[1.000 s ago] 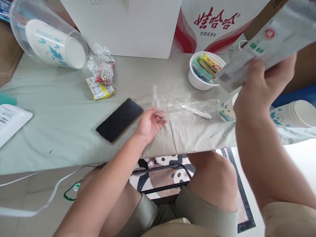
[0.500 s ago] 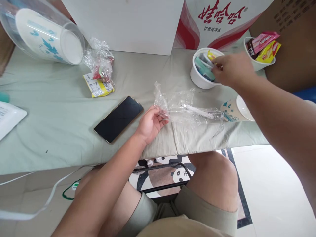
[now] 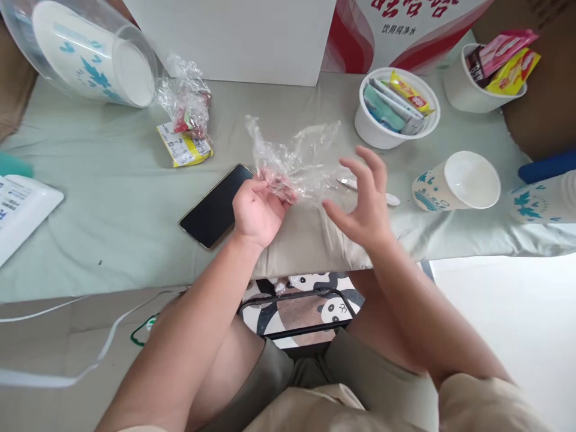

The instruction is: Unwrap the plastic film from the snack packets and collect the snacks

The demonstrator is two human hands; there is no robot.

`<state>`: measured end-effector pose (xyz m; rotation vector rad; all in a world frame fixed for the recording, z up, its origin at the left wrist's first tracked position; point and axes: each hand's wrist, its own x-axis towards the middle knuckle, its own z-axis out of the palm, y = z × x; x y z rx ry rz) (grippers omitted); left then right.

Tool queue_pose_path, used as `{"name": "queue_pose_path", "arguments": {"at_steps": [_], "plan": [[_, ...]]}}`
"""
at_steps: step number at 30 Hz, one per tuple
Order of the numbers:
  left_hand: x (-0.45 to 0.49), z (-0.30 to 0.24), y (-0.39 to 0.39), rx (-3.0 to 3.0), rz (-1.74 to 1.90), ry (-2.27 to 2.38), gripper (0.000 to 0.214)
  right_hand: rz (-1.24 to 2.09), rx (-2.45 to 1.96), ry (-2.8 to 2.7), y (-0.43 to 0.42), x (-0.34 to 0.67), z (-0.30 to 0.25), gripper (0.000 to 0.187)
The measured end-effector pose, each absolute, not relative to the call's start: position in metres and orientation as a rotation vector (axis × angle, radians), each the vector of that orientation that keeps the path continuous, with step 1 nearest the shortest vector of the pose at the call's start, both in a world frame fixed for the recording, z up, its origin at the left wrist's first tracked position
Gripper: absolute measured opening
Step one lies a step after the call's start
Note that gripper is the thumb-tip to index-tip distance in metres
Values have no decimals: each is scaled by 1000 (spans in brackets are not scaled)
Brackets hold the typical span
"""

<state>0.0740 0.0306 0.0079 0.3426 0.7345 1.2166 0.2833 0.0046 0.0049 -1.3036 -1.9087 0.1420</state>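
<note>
My left hand (image 3: 257,210) pinches a crumpled clear plastic wrapper (image 3: 297,157) and holds it lifted just above the cloth-covered table (image 3: 112,198). My right hand (image 3: 364,201) hovers beside the wrapper with its fingers spread, holding nothing. A white plastic spoon (image 3: 387,197) lies on the table behind the right hand, partly hidden by it. A black phone (image 3: 213,207) lies flat just left of my left hand.
A white bowl (image 3: 382,135) of sachets stands behind the wrapper, a second sachet bowl (image 3: 468,93) at far right. A paper cup (image 3: 454,183) lies tipped at right. A sleeve of stacked cups (image 3: 85,57), a small snack bag (image 3: 184,111) and a yellow packet (image 3: 184,150) lie at back left.
My right hand put a large packet away, reached to the sachet bowl, then came back empty beside the wrapper. My left hand lifted the wrapper up and leftward.
</note>
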Motion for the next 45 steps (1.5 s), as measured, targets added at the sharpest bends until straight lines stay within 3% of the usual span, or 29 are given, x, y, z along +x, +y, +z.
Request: {"name": "queue_pose_path", "arguments": {"at_steps": [6, 11, 15, 18, 23, 25, 28, 29, 34, 41, 45], "plan": [[75, 8, 9, 415, 1261, 736, 5, 45, -1414, -1870, -15, 249, -34, 64], [80, 11, -2, 554, 1183, 747, 14, -20, -1335, -1934, 1, 252, -28, 16], [60, 9, 10, 649, 1461, 932, 23, -71, -1130, -1914, -5, 263, -23, 19], [30, -2, 23, 958, 1449, 998, 37, 23, -998, -1967, -16, 274, -18, 22], [2, -15, 21, 1597, 1112, 740, 83, 207, -949, -2057, -26, 289, -14, 23], [4, -11, 13, 1754, 912, 752, 68, 295, -946, -2098, -25, 294, -13, 20], [9, 2, 5, 1871, 867, 862, 15, 437, -958, -2085, -21, 304, -10, 9], [10, 6, 3, 1858, 927, 913, 8, 479, -972, -2045, -19, 307, -8, 9], [5, 6, 5, 1541, 1331, 1141, 9, 698, -1079, -1671, -15, 318, -5, 30], [10, 7, 15, 1248, 1540, 1226, 17, 880, -1139, -1256, -7, 315, -15, 34], [15, 11, 17, 1106, 1588, 1248, 16, 816, -1244, -1105, 0, 319, -23, 24]]}}
